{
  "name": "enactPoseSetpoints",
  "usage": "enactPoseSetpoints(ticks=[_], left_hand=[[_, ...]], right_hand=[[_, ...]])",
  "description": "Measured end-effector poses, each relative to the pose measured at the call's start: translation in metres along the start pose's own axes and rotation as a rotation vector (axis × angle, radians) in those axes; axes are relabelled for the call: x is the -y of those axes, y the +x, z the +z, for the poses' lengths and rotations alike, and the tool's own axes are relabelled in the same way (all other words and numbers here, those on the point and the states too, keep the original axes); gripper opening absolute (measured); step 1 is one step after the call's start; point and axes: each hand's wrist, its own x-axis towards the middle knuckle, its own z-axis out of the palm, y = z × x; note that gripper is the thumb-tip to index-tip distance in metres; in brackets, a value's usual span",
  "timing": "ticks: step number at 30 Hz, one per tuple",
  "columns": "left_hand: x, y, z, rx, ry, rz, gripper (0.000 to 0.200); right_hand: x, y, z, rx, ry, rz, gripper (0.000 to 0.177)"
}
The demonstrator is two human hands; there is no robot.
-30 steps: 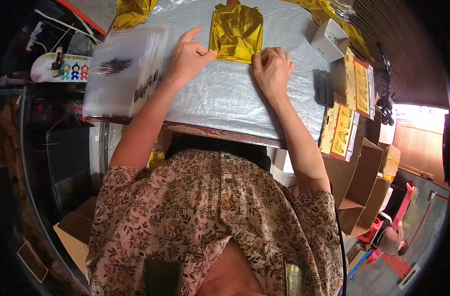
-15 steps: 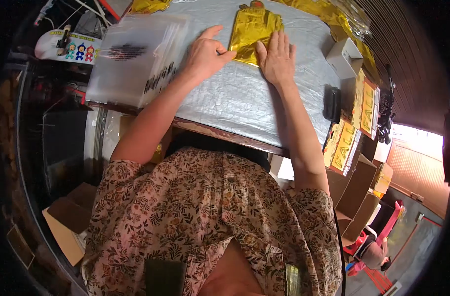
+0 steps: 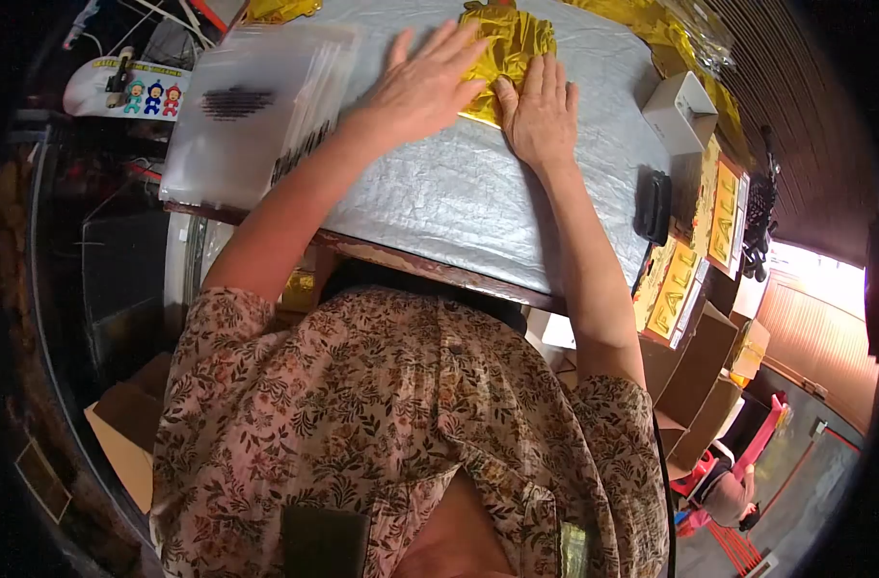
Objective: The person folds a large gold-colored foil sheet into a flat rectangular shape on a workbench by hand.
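Observation:
A shiny gold foil piece (image 3: 509, 48) lies flat on the silver-covered table (image 3: 449, 202), its upper end near the top of the view. My right hand (image 3: 544, 114) rests on its lower right part with the fingers stretched out. Over its left edge reaches my left hand (image 3: 428, 85), fingers spread, fingertips at the foil. Left of that hand is a stack of clear plastic bags (image 3: 256, 106) with dark printing.
A white open box (image 3: 682, 114) and a black object (image 3: 654, 207) sit at the table's right side, beside yellow boxes marked FALL (image 3: 673, 294). More gold foil (image 3: 652, 34) lies along the far edge. A person (image 3: 727, 496) is in the right background.
My left hand has opened from a pinch at the foil's lower left edge and moved up, fingers now spread over it. My right hand stays on the foil.

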Motion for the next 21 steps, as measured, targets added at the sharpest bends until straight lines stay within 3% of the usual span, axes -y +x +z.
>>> enactPoseSetpoints(ticks=[6,13,15,21], left_hand=[[0.008,0.018,0.032,0.139,0.087,-0.022,0.067],[0.007,0.019,0.031,0.139,0.141,-0.05,0.067],[0.006,0.017,0.032,0.153,0.15,-0.047,0.067],[0.007,0.016,0.035,0.134,0.164,-0.056,0.066]], right_hand=[[0.002,0.0,-0.005,0.033,0.05,0.025,0.081],[0.006,0.007,-0.009,0.057,0.015,0.089,0.075],[0.007,0.019,-0.008,-0.04,0.055,0.051,0.076],[-0.002,0.022,0.014,-0.055,0.017,0.048,0.077]])
